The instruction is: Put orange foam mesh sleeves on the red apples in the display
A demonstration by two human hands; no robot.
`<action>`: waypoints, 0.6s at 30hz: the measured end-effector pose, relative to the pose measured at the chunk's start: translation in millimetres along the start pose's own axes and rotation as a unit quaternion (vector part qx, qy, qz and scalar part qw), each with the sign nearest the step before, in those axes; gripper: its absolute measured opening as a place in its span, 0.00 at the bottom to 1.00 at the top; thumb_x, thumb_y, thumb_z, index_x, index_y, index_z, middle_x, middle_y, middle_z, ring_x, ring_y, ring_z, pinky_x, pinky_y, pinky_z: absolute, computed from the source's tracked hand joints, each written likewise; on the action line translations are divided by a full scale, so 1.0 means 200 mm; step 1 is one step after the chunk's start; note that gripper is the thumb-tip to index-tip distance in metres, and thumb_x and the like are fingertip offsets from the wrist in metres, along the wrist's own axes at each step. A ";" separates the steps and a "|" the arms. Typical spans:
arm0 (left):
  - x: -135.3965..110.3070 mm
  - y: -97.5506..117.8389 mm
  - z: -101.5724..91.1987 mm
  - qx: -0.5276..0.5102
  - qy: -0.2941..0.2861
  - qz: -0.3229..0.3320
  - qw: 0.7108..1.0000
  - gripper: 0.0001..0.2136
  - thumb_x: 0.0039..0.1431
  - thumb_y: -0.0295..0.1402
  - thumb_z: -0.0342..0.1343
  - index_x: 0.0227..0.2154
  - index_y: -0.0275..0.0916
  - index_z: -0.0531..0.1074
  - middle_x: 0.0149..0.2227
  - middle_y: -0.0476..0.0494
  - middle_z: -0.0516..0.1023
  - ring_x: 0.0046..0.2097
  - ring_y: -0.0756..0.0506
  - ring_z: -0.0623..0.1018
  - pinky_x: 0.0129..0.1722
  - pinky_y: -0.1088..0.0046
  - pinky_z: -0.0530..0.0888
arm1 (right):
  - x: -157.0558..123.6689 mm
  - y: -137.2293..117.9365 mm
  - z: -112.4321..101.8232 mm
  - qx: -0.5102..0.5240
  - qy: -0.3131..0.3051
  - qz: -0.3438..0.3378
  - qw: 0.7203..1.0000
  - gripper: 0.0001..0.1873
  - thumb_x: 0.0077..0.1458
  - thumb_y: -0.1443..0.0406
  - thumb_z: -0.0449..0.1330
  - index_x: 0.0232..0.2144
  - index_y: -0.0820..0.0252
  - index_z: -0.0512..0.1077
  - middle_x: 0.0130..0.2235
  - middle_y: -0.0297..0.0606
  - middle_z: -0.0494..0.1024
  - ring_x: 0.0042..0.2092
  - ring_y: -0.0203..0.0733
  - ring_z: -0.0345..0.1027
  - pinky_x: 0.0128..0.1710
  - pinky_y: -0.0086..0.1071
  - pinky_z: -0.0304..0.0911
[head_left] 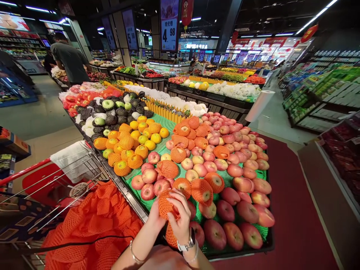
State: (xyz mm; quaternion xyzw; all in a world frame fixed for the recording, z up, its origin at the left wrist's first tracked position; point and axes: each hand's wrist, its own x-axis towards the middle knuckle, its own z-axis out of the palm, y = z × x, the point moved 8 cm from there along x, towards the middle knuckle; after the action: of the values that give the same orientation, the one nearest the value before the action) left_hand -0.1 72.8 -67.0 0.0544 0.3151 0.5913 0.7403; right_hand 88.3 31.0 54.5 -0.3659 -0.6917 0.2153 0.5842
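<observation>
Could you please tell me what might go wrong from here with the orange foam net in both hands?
The left hand and right hand hold the orange foam net beside crowded apples; a slip could bruise fruit. The watch sits close to another orange net, so it might snag the mesh. Some apples lie near the display's rim; a bump could send one over.

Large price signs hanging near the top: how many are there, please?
3: the 4.98 sign at top centre, the 5.98 sign to its left, and a third sign further left. Smaller, distant signs are not counted; some may be hidden.
</observation>
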 end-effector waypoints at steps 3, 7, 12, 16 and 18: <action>-0.05 0.04 0.02 -0.059 0.039 0.008 0.997 0.07 0.63 0.35 0.52 0.38 0.45 0.76 0.26 0.50 0.78 0.26 0.50 0.78 0.33 0.76 0.80 | 0.00 0.01 0.02 -0.031 0.008 0.011 0.999 0.13 0.60 0.68 0.56 0.47 0.54 0.71 0.50 0.40 0.74 0.57 0.46 0.66 0.58 0.47 0.64; -0.11 0.04 0.03 -0.089 0.078 -0.019 0.993 0.08 0.61 0.38 0.55 0.38 0.42 0.75 0.32 0.47 0.82 0.31 0.49 0.81 0.37 0.75 0.81 | 0.01 0.07 0.05 -0.083 -0.015 0.057 0.995 0.15 0.61 0.70 0.53 0.50 0.54 0.69 0.51 0.40 0.75 0.56 0.43 0.66 0.58 0.43 0.64; -0.11 0.06 0.05 -0.001 0.049 0.024 0.999 0.09 0.54 0.37 0.62 0.36 0.39 0.76 0.36 0.45 0.83 0.38 0.46 0.82 0.44 0.72 0.79 | 0.00 0.12 0.05 -0.051 -0.043 0.093 0.993 0.24 0.64 0.66 0.50 0.61 0.52 0.62 0.61 0.42 0.68 0.63 0.44 0.60 0.63 0.46 0.58; -0.09 0.05 0.06 0.110 0.022 0.032 0.993 0.21 0.54 0.48 0.61 0.44 0.38 0.76 0.51 0.37 0.79 0.56 0.39 0.76 0.60 0.62 0.70 | -0.03 0.18 -0.01 0.018 0.029 0.133 0.990 0.20 0.65 0.63 0.48 0.56 0.52 0.68 0.61 0.40 0.70 0.63 0.43 0.62 0.65 0.45 0.56; -0.09 0.11 0.03 0.188 0.053 0.098 0.976 0.23 0.53 0.51 0.61 0.46 0.39 0.76 0.56 0.37 0.76 0.61 0.38 0.71 0.65 0.61 0.63 | -0.08 0.27 -0.04 0.069 0.089 0.192 0.975 0.18 0.65 0.61 0.48 0.53 0.53 0.71 0.58 0.40 0.73 0.60 0.42 0.65 0.64 0.42 0.58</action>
State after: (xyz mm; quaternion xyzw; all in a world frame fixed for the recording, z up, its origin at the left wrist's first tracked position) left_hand -16.7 63.6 -45.0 0.1921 0.4526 0.5927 0.6379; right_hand 110.0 52.8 7.5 -0.4684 -0.5370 0.3375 0.6150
